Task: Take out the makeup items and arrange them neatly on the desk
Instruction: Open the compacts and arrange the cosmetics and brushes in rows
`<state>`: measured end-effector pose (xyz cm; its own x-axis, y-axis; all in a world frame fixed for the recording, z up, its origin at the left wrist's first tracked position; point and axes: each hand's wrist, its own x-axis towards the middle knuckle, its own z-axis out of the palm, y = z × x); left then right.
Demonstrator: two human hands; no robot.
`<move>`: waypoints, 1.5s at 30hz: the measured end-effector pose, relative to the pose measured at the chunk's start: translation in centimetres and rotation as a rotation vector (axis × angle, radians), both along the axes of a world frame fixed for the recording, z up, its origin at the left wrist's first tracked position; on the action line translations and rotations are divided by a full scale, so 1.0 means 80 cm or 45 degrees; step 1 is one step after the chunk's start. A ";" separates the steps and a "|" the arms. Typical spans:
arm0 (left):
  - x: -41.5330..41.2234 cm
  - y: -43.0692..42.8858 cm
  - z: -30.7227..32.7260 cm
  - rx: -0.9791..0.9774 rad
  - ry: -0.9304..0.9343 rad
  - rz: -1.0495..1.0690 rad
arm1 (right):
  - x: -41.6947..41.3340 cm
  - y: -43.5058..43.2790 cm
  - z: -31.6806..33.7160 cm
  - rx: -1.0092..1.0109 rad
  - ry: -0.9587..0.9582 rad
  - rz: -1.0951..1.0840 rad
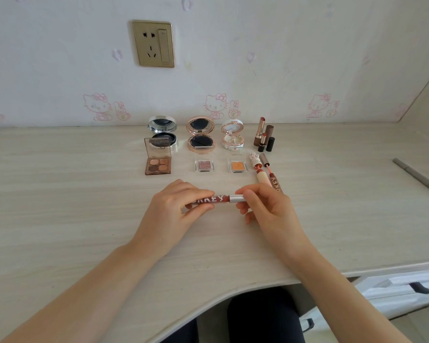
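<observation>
Forearms reach in from the bottom edge over the pale wood-grain desk (60, 206). Both hands meet at a red lip gloss tube (212, 200), held level and crosswise just above the desk. The left hand (174, 206) grips the red barrel with curled fingers and thumb. The right hand (265, 206) pinches the silver cap (237, 198) at the tube's other end.

White letters "RKEY" read on the barrel; fingers hide the start of the word.

Beyond the tube lie an open four-pan eyeshadow palette (157, 165), a pink single eyeshadow (204, 165) and an orange single eyeshadow (237, 167). Farther beyond stand three open compacts (201, 134) and upright lipsticks (264, 134). Just beyond the tube's cap end lie two uncapped lip glosses (263, 175), one lettered "KEY" and partly hidden by the right hand.
</observation>
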<state>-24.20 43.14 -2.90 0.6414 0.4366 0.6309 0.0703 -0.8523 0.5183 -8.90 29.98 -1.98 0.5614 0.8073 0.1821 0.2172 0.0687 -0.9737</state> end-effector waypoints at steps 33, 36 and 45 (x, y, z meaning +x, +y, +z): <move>0.004 -0.011 0.006 0.051 -0.054 0.046 | 0.006 -0.018 0.016 0.134 0.055 -0.056; 0.010 -0.023 0.007 0.016 -0.098 0.013 | 0.018 -0.025 0.023 0.137 0.118 -0.089; 0.048 -0.070 0.024 0.066 0.128 -0.219 | 0.072 -0.046 0.050 0.131 0.041 -0.239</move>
